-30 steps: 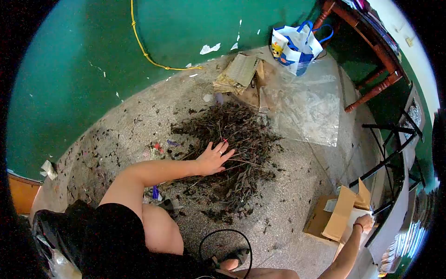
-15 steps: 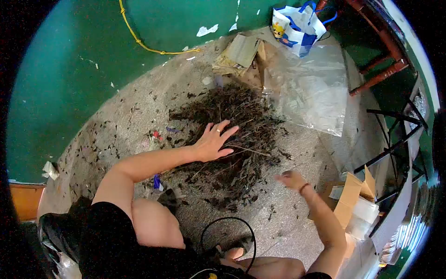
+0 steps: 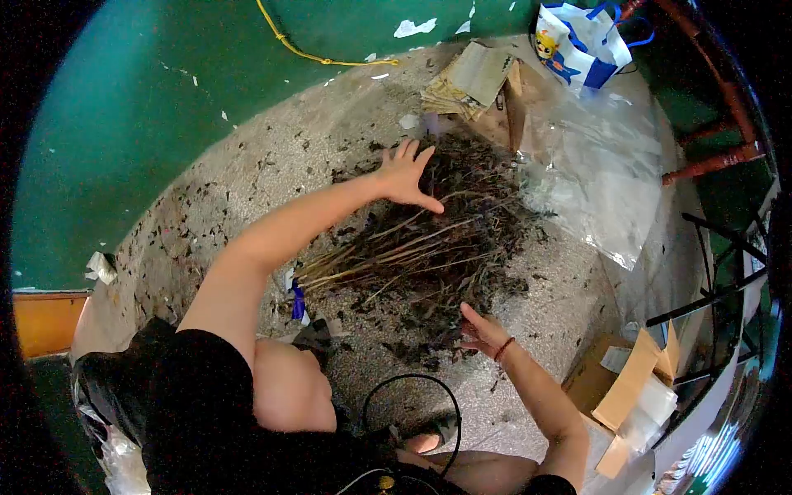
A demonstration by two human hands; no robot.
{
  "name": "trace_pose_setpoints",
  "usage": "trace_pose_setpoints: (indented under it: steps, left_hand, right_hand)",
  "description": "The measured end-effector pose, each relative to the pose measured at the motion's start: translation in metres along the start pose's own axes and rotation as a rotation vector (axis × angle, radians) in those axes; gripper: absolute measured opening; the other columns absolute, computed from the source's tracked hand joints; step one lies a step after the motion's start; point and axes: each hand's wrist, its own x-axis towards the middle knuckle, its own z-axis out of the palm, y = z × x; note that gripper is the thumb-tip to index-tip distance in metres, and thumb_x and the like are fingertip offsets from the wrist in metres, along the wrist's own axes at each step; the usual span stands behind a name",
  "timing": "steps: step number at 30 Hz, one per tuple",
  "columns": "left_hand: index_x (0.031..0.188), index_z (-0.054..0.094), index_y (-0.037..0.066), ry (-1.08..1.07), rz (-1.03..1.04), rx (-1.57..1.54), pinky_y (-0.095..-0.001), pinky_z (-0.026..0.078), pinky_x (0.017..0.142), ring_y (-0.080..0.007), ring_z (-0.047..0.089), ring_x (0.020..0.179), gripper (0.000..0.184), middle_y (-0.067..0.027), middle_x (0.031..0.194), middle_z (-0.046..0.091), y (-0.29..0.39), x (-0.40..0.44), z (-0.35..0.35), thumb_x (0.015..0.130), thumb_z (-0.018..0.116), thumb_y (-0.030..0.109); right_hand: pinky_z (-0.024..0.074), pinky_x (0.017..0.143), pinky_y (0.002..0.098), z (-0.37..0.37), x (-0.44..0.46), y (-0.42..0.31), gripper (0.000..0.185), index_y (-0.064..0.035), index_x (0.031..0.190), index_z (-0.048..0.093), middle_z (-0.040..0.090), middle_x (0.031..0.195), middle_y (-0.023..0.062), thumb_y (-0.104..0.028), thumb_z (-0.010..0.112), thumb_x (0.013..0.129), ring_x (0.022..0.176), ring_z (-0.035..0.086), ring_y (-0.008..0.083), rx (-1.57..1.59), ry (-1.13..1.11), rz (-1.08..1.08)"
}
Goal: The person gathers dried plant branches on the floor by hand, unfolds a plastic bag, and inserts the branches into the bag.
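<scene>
A: Background: green painted wall (image 3: 132, 165) with white patches; below it, pale speckled floor (image 3: 495, 412) scattered with dark fragments. Location of the item?

B: Loose heap of dark brown, dried plant matter (image 3: 483, 256), on the floor, mid-view. Taking its middle as the dial, straight, straw-coloured stems (image 3: 388, 252) lie across it, their ends gathered between 8 and 9 o'clock.

A: State of the hands?

B: Left hand (image 3: 407, 177): fingers spread wide, back uppermost, at 11 o'clock over the heap. Right hand (image 3: 487, 332): at 5 o'clock by the edge, thumb apart from the fingers. Nothing seen gripped in either. Whether they press on the plants, I cannot tell.

A: Handling assessment?

B: Judged light for its bulk, dry and brittle. Stems appear stiff, likely to snap if bent sharply; the dark leafy part probably crumbles. Tangling is a greater risk than slipping.

A: Recommended hold?

B: Around the stems, near their gathered ends, with a palm supporting the dark mass from beneath. Squeezing that mass would likely shed fragments.

A: Surroundings?

B: Clear, creased plastic sheet (image 3: 598, 181) at 2 o'clock, just beside the heap; open brown cardboard box (image 3: 629, 390) at 4, well apart; white-and-blue carrier bag (image 3: 584, 48) at 1.
</scene>
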Motion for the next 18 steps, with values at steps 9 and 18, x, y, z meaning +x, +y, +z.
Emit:
trace_pose_setpoints:
  steps: [9,18]
  left_hand:
    - [0.133,0.003,-0.005,-0.268,-0.103,-0.298,-0.0381,0.016,0.105,-0.0355,0.013,0.129,0.122,-0.0266,0.138,0.009,-0.061,0.044,0.017,0.056,0.055,0.074]
    - [0.134,0.011,-0.003,-0.42,-0.1,-0.674,-0.0401,0.021,0.103,-0.0327,0.019,0.127,0.104,-0.0228,0.138,0.015,-0.035,0.015,0.058,0.068,0.05,0.068]
  right_hand:
    - [0.0289,0.092,0.0554,0.008,-0.003,-0.018,0.099,-0.0065,0.134,0.02,0.022,0.136,0.0149,-0.062,0.062,0.064,0.122,0.025,0.0337,0.218,0.166,-0.131]
    - [0.0242,0.099,0.051,0.044,0.035,-0.072,0.079,-0.0148,0.135,0.021,0.029,0.135,0.0097,-0.063,0.044,0.077,0.121,0.03,0.0295,0.526,-0.238,-0.471]
